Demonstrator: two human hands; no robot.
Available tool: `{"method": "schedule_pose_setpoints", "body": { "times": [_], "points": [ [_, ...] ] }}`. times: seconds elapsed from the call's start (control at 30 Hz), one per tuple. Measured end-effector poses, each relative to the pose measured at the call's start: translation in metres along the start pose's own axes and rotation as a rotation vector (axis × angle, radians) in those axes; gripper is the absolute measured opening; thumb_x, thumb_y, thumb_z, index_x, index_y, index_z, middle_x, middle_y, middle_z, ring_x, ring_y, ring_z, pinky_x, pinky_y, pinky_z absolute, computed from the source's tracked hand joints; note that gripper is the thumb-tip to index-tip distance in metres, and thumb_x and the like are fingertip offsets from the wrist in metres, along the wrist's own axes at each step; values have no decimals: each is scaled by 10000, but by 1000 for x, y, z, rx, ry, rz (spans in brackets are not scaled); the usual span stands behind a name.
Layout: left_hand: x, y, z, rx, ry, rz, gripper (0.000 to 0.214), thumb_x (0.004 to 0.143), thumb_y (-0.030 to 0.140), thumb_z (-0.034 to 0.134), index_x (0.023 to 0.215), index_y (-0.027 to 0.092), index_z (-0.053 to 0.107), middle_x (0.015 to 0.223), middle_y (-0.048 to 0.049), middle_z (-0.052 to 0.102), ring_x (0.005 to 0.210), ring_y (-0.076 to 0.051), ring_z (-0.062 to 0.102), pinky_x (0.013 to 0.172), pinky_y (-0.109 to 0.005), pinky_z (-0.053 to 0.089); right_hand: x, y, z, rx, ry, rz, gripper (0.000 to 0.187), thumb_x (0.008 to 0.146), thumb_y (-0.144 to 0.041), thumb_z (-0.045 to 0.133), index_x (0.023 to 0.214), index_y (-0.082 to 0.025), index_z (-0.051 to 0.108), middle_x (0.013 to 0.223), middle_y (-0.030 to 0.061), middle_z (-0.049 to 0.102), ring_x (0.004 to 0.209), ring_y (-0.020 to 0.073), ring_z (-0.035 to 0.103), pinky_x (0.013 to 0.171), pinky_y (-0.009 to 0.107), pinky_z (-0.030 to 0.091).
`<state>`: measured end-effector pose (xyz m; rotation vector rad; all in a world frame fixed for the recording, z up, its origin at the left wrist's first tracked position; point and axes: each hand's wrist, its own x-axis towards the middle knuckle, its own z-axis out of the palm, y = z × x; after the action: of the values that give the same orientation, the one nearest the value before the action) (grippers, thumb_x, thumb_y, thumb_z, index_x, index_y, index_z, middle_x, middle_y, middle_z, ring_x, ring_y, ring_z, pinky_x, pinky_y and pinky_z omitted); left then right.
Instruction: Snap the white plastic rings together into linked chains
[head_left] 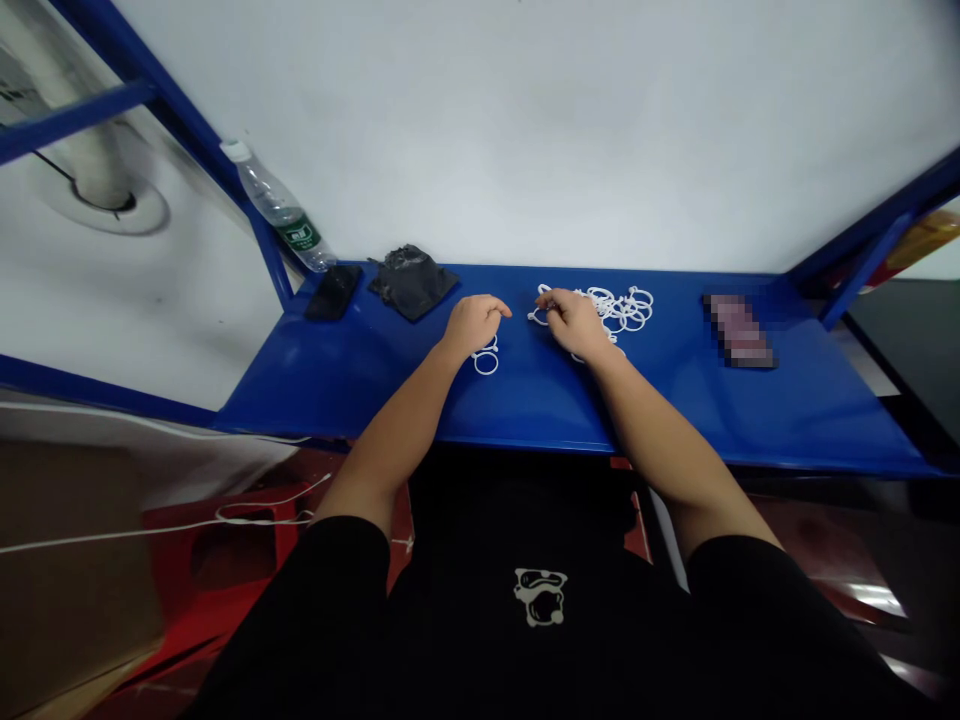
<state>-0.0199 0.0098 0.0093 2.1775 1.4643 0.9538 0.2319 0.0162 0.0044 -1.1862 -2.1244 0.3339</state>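
My left hand (474, 322) rests on the blue table (360, 370) with its fingers curled, right above two white plastic rings (486, 358) that lie under its wrist side. What the fingers hold, if anything, is hidden. My right hand (571, 320) is closed in a pinch at the left edge of a pile of several white rings (622, 308), its fingertips on one ring. The two hands are a short gap apart, near the back of the table.
A black phone (334, 291) and a crumpled black bag (411, 281) lie at the back left. A plastic water bottle (281, 207) leans on the blue frame. A blurred flat object (739, 331) lies at the right. White wall behind.
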Motion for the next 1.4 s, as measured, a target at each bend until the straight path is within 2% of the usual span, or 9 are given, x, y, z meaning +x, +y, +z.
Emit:
{"method": "schedule_pose_setpoints", "body": {
  "times": [0.2,0.37,0.53,0.63,0.73,0.9,1.1,1.23,1.4],
  "points": [
    [-5,0,10,-77,-69,144,288,973,16,614,1077,222,787,1086,-45,858,975,-208,794,918,-345,611,-2,-3,5,36,-98,-79,476,1042,-441,682,1449,-196,717,1268,173,807,1019,332,745,961,514,609],
    [-9,1,15,-146,-122,157,204,1015,65,634,1114,236,682,1056,-35,819,885,-180,774,840,-317,584,-3,-7,3,10,-45,-103,508,1098,-426,636,1568,-234,664,1253,157,808,1025,329,736,989,526,605],
    [-9,4,14,-86,-95,193,238,999,68,645,1157,238,698,1139,-47,817,932,-185,768,907,-342,591,-2,-13,-1,-20,-116,-160,343,1131,-369,556,1374,-260,772,1167,128,811,1099,335,721,1045,534,579],
    [-7,5,3,-38,2,182,278,983,114,716,1234,233,733,1316,-83,790,874,-162,730,910,-355,592,-1,-8,-6,-74,-23,-88,313,1119,-359,553,1259,-241,808,1220,157,779,1159,359,714,1036,549,590],
    [-3,-2,-16,-16,26,88,237,980,236,792,1216,226,777,1135,-73,813,811,-170,685,838,-360,576,-2,2,-15,-140,79,37,333,1105,-361,562,1237,-219,833,1382,194,717,1107,365,733,956,563,618],
    [-2,-22,-52,-53,-221,-83,321,845,453,932,1044,234,806,921,-55,784,792,-200,690,740,-361,546,-2,2,-19,-206,64,59,416,1088,-382,583,1387,-219,822,1539,200,672,1136,384,742,995,607,618],
    [-5,-26,-60,22,-577,-182,679,597,487,1054,1174,237,796,1133,-72,780,1007,-273,757,867,-367,578,-4,-25,3,-234,-355,-201,496,1117,-398,562,1558,-254,735,1660,121,688,1545,412,570,1314,670,383],
    [-4,-25,-46,84,-549,-163,577,690,467,1000,1173,232,789,1123,-63,781,1005,-264,744,862,-347,561,-7,-22,11,-317,-408,-102,448,1114,-386,572,1497,-273,776,1633,124,710,1558,433,555,1350,778,246],
    [-4,-24,-24,94,-404,-72,72,928,279,776,988,239,780,939,-49,797,830,-219,719,763,-329,518,-7,0,2,-371,-177,26,268,1060,-375,664,1174,-253,873,1324,171,829,1345,460,669,1294,869,253]
  ]
}}
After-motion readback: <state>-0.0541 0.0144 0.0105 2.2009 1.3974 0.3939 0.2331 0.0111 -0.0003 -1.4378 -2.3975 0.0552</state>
